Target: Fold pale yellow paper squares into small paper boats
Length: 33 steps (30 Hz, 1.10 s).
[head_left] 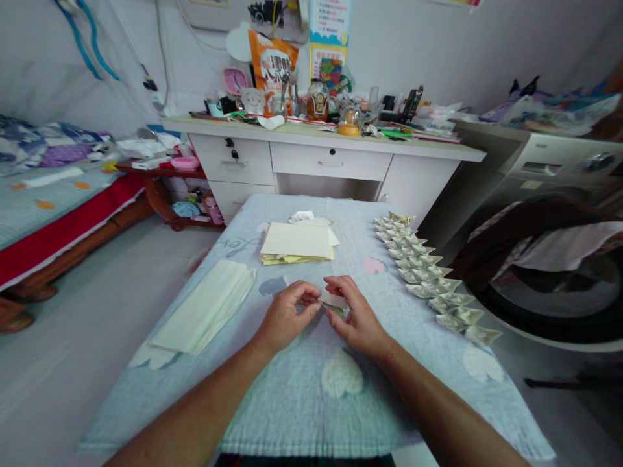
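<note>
Over the middle of the cloth-covered table (pixel 272 415), my left hand (pixel 292 314) pinches one end of a small folded piece of paper (pixel 335 305). My right hand (pixel 354 318) grips the other end between thumb and fingers, so the paper spans the two hands; the fingers partly hide its shape. Beyond my hands lies a stack of cream paper sheets (pixel 296 241). To the left, a pile of long pale paper sheets (pixel 207 305) lies at a slant. Several folded paper pieces with pointed tips (pixel 428 272) stand in rows along the table's right side.
A white desk (pixel 331 162) stands past the table, its top crowded with a jar (pixel 318 100), an orange snack bag (pixel 273 68) and other items. On the right is a washing machine (pixel 549 172) with cloth hanging from its door. A bed (pixel 63 201) stands at the left.
</note>
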Each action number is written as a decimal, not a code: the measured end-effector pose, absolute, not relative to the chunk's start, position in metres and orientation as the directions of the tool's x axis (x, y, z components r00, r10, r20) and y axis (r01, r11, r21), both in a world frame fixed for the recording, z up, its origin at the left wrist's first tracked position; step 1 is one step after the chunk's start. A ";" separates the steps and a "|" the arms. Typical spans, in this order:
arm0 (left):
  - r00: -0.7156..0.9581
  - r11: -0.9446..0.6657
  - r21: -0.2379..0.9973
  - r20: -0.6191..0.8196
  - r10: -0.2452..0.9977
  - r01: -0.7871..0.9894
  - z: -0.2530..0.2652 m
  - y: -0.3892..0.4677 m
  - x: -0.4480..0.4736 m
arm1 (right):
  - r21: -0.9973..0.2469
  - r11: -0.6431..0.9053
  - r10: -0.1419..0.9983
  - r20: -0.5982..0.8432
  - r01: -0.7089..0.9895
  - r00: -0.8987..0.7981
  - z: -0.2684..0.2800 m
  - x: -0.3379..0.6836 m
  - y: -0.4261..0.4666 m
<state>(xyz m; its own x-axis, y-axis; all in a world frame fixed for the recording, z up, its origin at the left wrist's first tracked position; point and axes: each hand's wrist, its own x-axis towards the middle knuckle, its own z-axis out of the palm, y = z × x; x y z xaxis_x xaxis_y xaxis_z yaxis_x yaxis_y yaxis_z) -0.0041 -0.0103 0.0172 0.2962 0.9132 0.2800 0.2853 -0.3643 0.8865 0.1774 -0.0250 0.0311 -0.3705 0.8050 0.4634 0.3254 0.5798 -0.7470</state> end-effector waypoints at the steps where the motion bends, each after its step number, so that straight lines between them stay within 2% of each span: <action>1: 0.292 -0.354 0.890 0.271 0.917 0.286 0.016 -0.010 -0.004 | -0.749 0.583 0.801 0.465 0.315 -0.377 0.032 0.178 -0.026; 8: 0.266 -0.327 0.896 0.251 0.931 0.301 0.005 -0.007 0.003 | -0.733 0.595 0.786 0.447 0.329 -0.426 0.034 0.176 -0.025; 11: 0.230 -0.309 0.902 0.245 0.942 0.300 0.002 -0.006 0.005 | -0.700 0.595 0.792 0.427 0.395 -0.436 0.034 0.179 -0.024; 14: 0.193 -0.246 0.946 0.206 0.959 0.211 0.001 -0.005 0.004 | -0.639 0.594 0.801 0.411 0.489 -0.435 0.034 0.185 -0.024; 16: 0.182 -0.201 0.972 0.177 0.967 0.125 0.002 -0.004 0.003 | -0.639 0.592 0.803 0.412 0.491 -0.431 0.032 0.189 -0.023; 19: 0.176 -0.182 0.982 0.169 0.970 0.055 0.004 -0.004 0.002 | -0.780 0.491 0.865 0.381 0.388 -0.327 0.025 0.189 -0.020; 21: 0.183 -0.196 0.980 0.187 0.965 0.032 0.005 -0.005 0.002 | -0.895 0.355 0.928 0.303 0.271 -0.216 0.019 0.187 -0.017; 23: 0.203 -0.211 0.977 0.203 0.958 0.018 0.006 -0.007 0.002 | -0.966 0.226 0.961 0.199 0.127 -0.193 0.015 0.184 -0.014; 27: 0.235 -0.221 0.975 0.206 0.950 0.039 0.010 -0.012 0.001 | -0.992 0.019 0.956 0.054 -0.123 -0.288 0.013 0.181 -0.011; 30: 0.285 -0.214 0.976 0.196 0.938 0.032 0.011 -0.013 0.000 | -0.989 0.021 0.961 0.060 -0.145 -0.270 0.015 0.181 -0.013; 33: 0.295 -0.185 0.978 0.149 0.944 0.097 0.010 -0.011 0.001 | -0.993 0.050 0.959 0.079 -0.110 -0.272 0.016 0.180 -0.015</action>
<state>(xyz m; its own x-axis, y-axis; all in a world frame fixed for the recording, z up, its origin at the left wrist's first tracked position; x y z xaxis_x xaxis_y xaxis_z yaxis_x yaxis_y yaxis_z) 0.0010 -0.0115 0.0103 0.2948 0.9439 0.1490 0.0970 -0.1847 0.9780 0.1798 -0.0148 0.0159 -0.2716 0.9592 0.0789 -0.1104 0.0504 -0.9926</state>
